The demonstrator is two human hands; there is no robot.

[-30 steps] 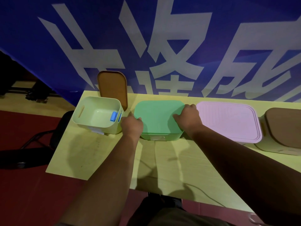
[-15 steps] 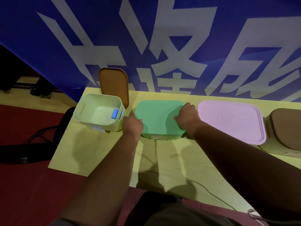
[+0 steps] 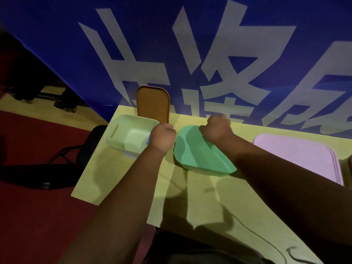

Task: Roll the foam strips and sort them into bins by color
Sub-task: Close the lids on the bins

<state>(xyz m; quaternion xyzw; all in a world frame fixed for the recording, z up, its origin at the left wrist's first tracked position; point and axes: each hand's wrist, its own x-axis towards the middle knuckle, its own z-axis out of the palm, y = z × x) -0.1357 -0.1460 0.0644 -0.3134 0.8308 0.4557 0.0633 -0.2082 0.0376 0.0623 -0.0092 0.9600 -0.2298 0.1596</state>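
A green lid sits tilted over its bin, far edge raised. My right hand grips that far edge with curled fingers. My left hand is curled in a fist against the lid's left edge, above the right rim of an open pale green bin; its fingertips are hidden. A sliver of a blue foam roll shows inside that pale bin, just behind my left wrist. No loose foam strips are in view.
A brown lid leans upright against the blue banner behind the pale bin. A pink-lidded bin stands to the right, with another bin's edge beyond it. A thin cable trails across the yellow table. A dark chair stands left.
The green lid, flat on its bin before, now tilts with its far edge lifted. My right hand has moved to that far edge and my left hand has risen beside it.
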